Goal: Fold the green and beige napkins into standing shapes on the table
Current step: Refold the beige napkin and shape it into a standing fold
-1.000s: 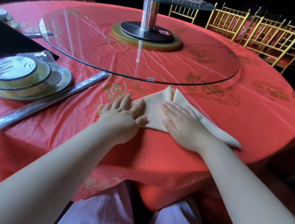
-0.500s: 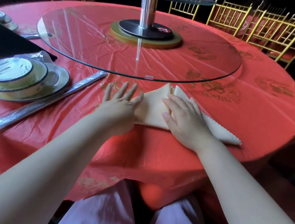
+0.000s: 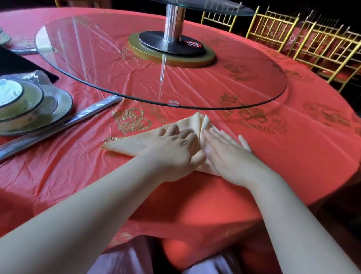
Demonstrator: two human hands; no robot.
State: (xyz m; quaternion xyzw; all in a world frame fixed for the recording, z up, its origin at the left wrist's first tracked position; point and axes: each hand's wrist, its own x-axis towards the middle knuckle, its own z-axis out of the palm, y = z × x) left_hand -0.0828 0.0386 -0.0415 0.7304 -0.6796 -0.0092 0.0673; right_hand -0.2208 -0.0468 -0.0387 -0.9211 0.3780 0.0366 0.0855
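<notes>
**A:** Where is the napkin?

**B:** A beige napkin (image 3: 127, 144) lies flat on the red-covered surface (image 3: 300, 153), near its front edge, just in front of the rim of a large glass turntable (image 3: 116, 58). It is folded into a triangle, with its peak pointing away from the person and a long point reaching out to the left.

**A:** And the hands?

**B:** Both rest palm down on the napkin, side by side. The left hand (image 3: 173, 147) is spread flat over the middle of the cloth, fingers loosely apart. The right hand (image 3: 226, 153) lies flat with fingers extended, covering the right part of the fold. Neither is pinching anything. Between the fingertips, two folded edges meet at the peak.

**A:** What else is around?

**B:** To the left sits a stack of plates and a bowl (image 3: 5, 105) wrapped in clear plastic, with long wrapped utensils (image 3: 35, 137) beside it. Gold chairs (image 3: 326, 48) stand behind. No green napkin is in sight.
</notes>
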